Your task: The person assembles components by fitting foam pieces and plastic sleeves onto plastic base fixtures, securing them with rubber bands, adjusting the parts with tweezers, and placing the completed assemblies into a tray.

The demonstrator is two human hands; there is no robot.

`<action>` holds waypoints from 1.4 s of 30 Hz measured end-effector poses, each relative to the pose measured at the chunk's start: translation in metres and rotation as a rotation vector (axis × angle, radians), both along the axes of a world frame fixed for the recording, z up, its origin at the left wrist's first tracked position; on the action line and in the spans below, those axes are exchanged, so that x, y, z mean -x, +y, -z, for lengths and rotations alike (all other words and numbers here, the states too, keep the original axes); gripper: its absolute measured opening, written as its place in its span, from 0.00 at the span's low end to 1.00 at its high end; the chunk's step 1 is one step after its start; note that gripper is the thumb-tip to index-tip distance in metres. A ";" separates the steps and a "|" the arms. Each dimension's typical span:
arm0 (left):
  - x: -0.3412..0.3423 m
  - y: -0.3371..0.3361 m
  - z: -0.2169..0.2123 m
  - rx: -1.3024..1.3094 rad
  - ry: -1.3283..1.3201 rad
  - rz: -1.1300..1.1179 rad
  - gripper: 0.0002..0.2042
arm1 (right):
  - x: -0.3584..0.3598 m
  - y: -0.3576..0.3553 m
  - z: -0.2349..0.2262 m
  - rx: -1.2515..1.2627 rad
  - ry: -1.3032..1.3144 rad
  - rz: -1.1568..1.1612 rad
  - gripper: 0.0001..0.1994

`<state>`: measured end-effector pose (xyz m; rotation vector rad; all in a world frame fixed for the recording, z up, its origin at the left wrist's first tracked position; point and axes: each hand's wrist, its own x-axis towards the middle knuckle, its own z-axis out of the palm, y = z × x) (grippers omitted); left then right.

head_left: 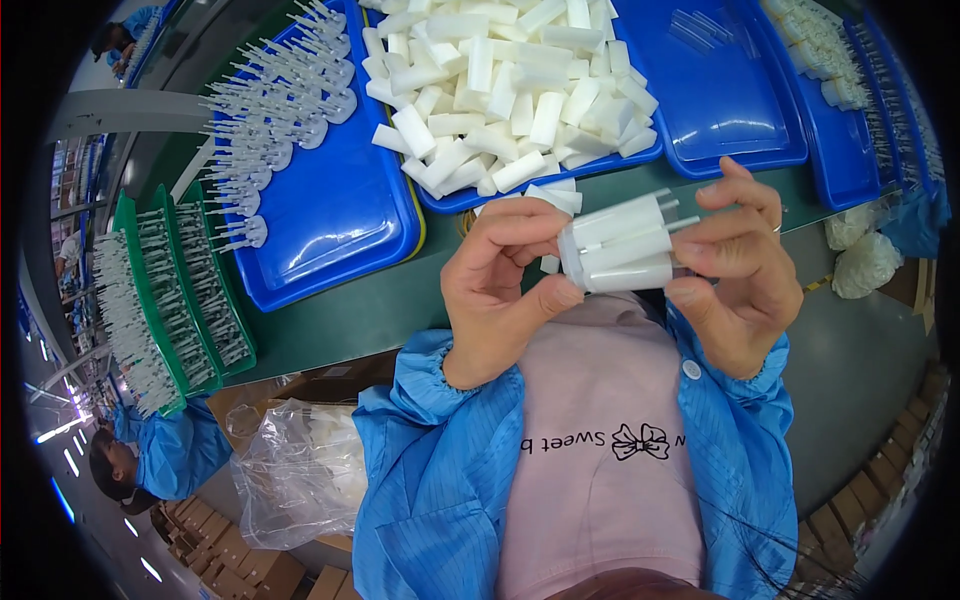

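Note:
Between my hands is a part made of a round translucent base with several clear tubes (624, 248), which have white foam-like cylinders inside. It lies tilted sideways in front of my chest. My left hand (505, 290) is closed on the base end, thumb below and fingers above. At the opposite end, my right hand (742, 265) pinches the tubes and a thin white stem between thumb and fingers. Just beyond them, a heap of loose white cylinders (510, 85) fills a blue tray (640, 155). A few cylinders lie on the green table (400, 295) by its front edge.
Left, a blue tray (330, 240) bears rows of white stemmed parts (290, 110), with green racks (185, 290) of similar parts beside it. Right, another blue tray (735, 115) has a few clear tubes (705, 30). A plastic-lined box (305, 465) stands below left; a co-worker (180, 450) sits beyond.

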<state>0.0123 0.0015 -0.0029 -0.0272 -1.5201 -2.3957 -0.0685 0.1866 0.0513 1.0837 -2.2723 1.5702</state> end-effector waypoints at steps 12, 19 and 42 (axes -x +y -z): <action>0.005 -0.002 -0.010 -0.117 -0.092 0.151 0.25 | 0.002 -0.001 0.005 0.046 0.007 0.003 0.11; 0.004 -0.007 0.005 -0.039 -0.151 0.132 0.22 | 0.041 0.011 0.003 0.115 -0.209 -0.031 0.11; 0.003 -0.008 0.000 0.294 -0.064 -0.103 0.22 | 0.040 0.022 0.001 0.004 -0.246 -0.094 0.12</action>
